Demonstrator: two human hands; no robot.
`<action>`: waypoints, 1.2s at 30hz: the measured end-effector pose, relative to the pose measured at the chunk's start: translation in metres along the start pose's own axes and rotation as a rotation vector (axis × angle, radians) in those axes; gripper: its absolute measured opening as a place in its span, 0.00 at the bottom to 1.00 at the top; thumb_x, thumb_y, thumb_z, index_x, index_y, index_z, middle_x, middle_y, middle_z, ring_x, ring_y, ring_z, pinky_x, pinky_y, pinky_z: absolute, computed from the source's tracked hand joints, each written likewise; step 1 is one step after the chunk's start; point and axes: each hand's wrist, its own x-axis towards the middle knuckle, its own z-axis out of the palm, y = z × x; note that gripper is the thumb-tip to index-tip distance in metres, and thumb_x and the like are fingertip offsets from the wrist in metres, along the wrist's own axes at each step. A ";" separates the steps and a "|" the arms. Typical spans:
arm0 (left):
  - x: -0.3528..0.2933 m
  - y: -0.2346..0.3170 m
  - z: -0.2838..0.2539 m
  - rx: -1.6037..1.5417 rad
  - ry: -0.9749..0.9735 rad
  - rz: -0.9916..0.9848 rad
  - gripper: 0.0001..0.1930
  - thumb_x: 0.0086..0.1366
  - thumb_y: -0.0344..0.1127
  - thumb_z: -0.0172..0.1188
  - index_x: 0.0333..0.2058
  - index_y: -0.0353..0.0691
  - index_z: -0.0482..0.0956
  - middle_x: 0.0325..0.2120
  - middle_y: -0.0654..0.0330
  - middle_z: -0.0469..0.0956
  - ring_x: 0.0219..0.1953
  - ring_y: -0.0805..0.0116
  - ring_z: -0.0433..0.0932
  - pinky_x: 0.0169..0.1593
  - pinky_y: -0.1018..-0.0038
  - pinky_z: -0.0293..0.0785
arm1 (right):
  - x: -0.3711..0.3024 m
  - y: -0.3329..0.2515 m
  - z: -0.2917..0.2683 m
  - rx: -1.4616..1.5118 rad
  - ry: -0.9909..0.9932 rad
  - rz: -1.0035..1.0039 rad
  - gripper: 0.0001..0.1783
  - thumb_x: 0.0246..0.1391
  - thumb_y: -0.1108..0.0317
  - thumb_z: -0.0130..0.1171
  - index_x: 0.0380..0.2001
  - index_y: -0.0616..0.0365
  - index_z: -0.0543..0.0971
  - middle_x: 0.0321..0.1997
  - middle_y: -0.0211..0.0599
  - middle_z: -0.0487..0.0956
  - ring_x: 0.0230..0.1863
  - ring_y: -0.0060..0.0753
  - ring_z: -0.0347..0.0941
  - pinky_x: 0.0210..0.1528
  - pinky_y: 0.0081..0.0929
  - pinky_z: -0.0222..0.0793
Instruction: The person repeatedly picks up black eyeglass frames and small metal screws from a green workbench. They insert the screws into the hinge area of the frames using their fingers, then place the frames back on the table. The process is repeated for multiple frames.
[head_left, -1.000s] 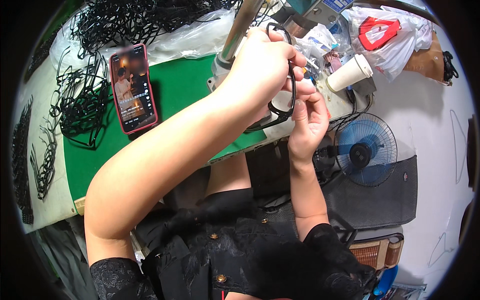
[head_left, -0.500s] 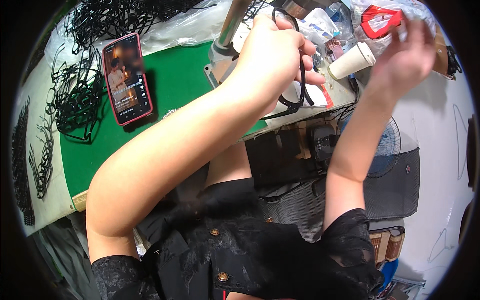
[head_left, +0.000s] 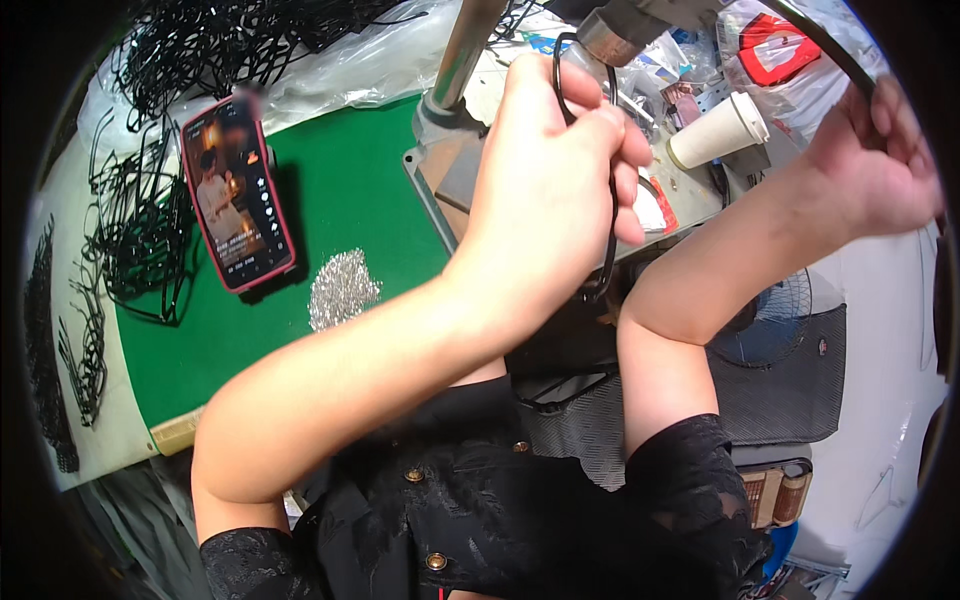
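Observation:
My left hand is closed on a black eyeglass frame, held upright beside the metal spindle end of a bench press. Whether the frame touches the spindle I cannot tell. Below is the press's base, partly behind my left hand and wrist. At the upper right my right hand has its fingers curled round the end of a black lever. A heap of tiny silver metal parts lies on the green mat, left of my forearm.
A lit phone in a red case leans on the mat. Black eyeglass frames pile up at the left and far left. A white paper cup lies tilted near plastic bags. The press's column rises behind. A fan stands below the table.
My right hand has moved right and down and closed on the lever, which has come into view with the spindle. My left hand with the eyeglass frame has shifted slightly down. The silver heap is uncovered.

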 end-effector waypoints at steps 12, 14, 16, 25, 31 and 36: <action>0.005 0.004 -0.003 0.034 -0.064 -0.010 0.08 0.66 0.29 0.49 0.40 0.38 0.60 0.28 0.58 0.72 0.25 0.75 0.71 0.23 0.77 0.72 | -0.033 -0.003 -0.017 0.198 0.104 0.042 0.27 0.63 0.49 0.41 0.13 0.48 0.52 0.16 0.27 0.52 0.24 0.30 0.54 0.32 0.26 0.56; 0.003 0.021 0.000 0.143 0.004 -0.084 0.08 0.65 0.29 0.50 0.41 0.38 0.61 0.28 0.58 0.73 0.26 0.74 0.72 0.24 0.77 0.72 | -0.004 -0.010 -0.025 0.342 -0.068 0.140 0.16 0.61 0.59 0.46 0.21 0.53 0.63 0.22 0.32 0.62 0.28 0.33 0.60 0.35 0.30 0.60; 0.008 0.020 -0.011 0.121 -0.041 -0.024 0.07 0.65 0.28 0.49 0.40 0.38 0.62 0.28 0.58 0.72 0.24 0.74 0.71 0.23 0.77 0.71 | 0.002 -0.031 0.011 0.225 -0.018 0.153 0.09 0.59 0.68 0.48 0.35 0.60 0.76 0.36 0.40 0.76 0.34 0.35 0.70 0.38 0.32 0.64; -0.080 0.039 -0.082 0.799 -0.222 0.600 0.11 0.64 0.21 0.52 0.42 0.34 0.62 0.23 0.57 0.75 0.21 0.71 0.74 0.25 0.76 0.71 | -0.151 -0.021 0.093 0.027 -0.490 0.587 0.16 0.45 0.73 0.69 0.39 0.58 0.80 0.25 0.21 0.74 0.23 0.08 0.61 0.25 0.12 0.55; -0.099 0.052 -0.108 1.010 -0.223 0.612 0.11 0.62 0.18 0.52 0.42 0.34 0.64 0.23 0.56 0.75 0.21 0.63 0.76 0.26 0.73 0.71 | -0.167 -0.036 0.127 0.192 -0.464 0.711 0.07 0.50 0.72 0.66 0.31 0.63 0.79 0.25 0.24 0.77 0.27 0.10 0.69 0.29 0.11 0.64; -0.109 0.066 -0.123 1.189 -0.296 0.540 0.07 0.66 0.21 0.49 0.41 0.35 0.63 0.28 0.57 0.75 0.24 0.77 0.73 0.23 0.82 0.70 | -0.180 -0.024 0.131 0.283 -0.524 0.686 0.05 0.56 0.73 0.59 0.31 0.65 0.79 0.27 0.27 0.78 0.31 0.16 0.72 0.36 0.16 0.69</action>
